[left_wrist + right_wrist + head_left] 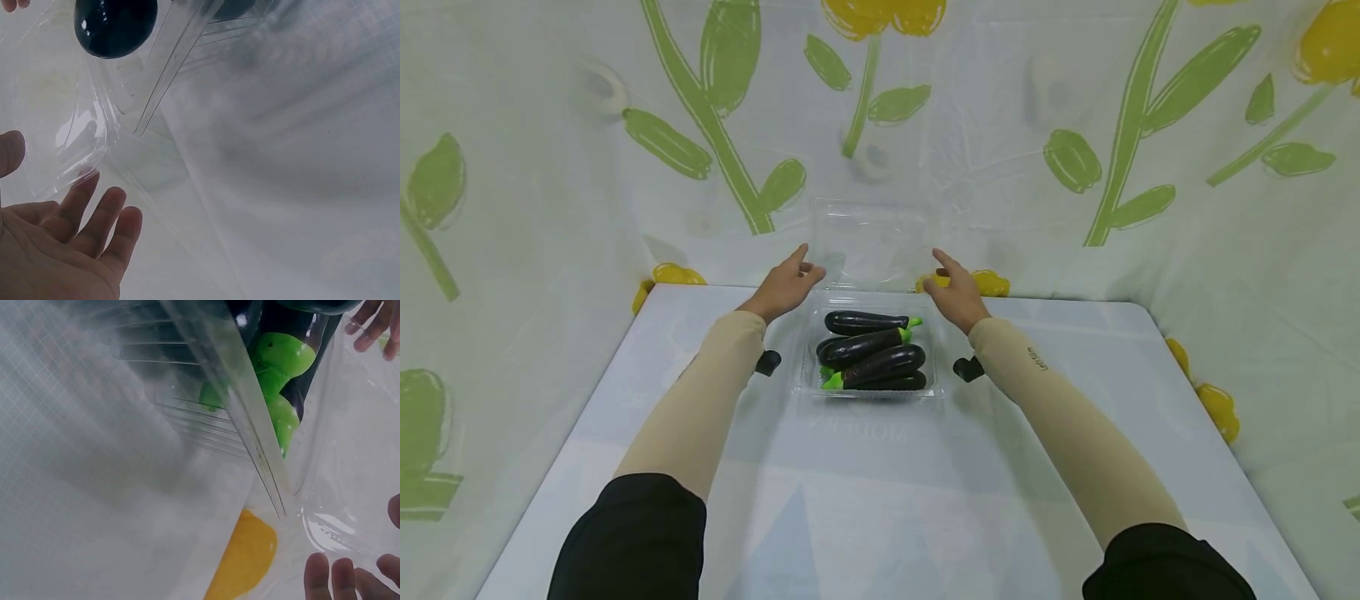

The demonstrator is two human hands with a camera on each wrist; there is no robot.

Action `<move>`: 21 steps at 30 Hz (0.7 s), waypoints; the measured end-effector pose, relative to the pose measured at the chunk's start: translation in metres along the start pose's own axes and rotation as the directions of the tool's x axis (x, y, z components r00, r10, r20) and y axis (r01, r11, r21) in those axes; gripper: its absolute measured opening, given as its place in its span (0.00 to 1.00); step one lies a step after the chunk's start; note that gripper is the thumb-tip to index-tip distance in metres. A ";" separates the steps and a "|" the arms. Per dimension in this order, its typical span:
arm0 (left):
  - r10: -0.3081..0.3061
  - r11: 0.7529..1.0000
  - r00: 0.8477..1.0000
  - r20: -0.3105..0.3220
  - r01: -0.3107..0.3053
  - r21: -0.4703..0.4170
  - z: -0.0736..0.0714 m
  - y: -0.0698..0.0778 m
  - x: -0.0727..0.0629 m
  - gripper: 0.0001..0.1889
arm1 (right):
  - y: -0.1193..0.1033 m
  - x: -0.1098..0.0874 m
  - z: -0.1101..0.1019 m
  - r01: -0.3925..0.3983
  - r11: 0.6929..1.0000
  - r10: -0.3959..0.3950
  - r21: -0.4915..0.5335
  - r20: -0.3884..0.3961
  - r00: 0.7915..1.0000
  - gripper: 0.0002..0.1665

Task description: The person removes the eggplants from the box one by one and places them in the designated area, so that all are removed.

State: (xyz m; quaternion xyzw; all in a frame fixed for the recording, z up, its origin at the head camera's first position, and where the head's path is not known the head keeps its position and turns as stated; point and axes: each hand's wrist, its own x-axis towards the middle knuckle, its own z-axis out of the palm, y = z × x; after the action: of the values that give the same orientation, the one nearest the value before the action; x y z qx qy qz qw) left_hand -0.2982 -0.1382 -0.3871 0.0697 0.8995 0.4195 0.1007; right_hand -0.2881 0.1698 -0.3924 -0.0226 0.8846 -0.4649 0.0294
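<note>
A clear plastic clamshell box (868, 395) stands on the table with its lid (872, 242) raised at the back. Several dark purple eggplants (883, 364) with green stem ends lie inside it. My left hand (785, 287) is at the lid's left side, its fingers loosely extended; in the left wrist view, one fingertip (89, 178) meets the lid's edge. Across from it, my right hand (957, 296) is by the lid's right side with fingers spread. Close to the lid's rim, the right fingers (342, 578) show only in part, so contact there is unclear.
The box is near the back edge of a white table (1037, 500) with pale blue shapes. Behind it hangs a white curtain (985, 150) printed with green leaves and yellow flowers. Black wrist mounts (968, 368) sit low beside both forearms.
</note>
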 end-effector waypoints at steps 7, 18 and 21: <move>0.007 1.000 1.000 0.006 -0.007 0.015 0.000 -0.002 0.000 0.41 | 0.003 0.000 -0.001 0.010 1.000 -0.010 0.013 -0.010 1.000 0.39; 0.005 0.999 1.000 -0.008 -0.004 0.043 -0.010 -0.006 -0.005 0.40 | 0.019 -0.001 -0.019 0.049 0.999 -0.049 0.010 -0.035 0.998 0.37; 0.001 0.998 1.000 -0.009 0.000 0.065 -0.013 -0.008 -0.008 0.41 | 0.024 -0.003 -0.025 0.036 0.999 -0.036 -0.012 -0.036 0.999 0.37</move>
State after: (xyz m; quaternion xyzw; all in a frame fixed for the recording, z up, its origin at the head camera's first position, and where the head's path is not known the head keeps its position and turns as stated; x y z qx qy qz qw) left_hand -0.2943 -0.1547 -0.3845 0.0714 0.9132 0.3901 0.0941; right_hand -0.2875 0.2038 -0.3982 -0.0304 0.8870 -0.4607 0.0049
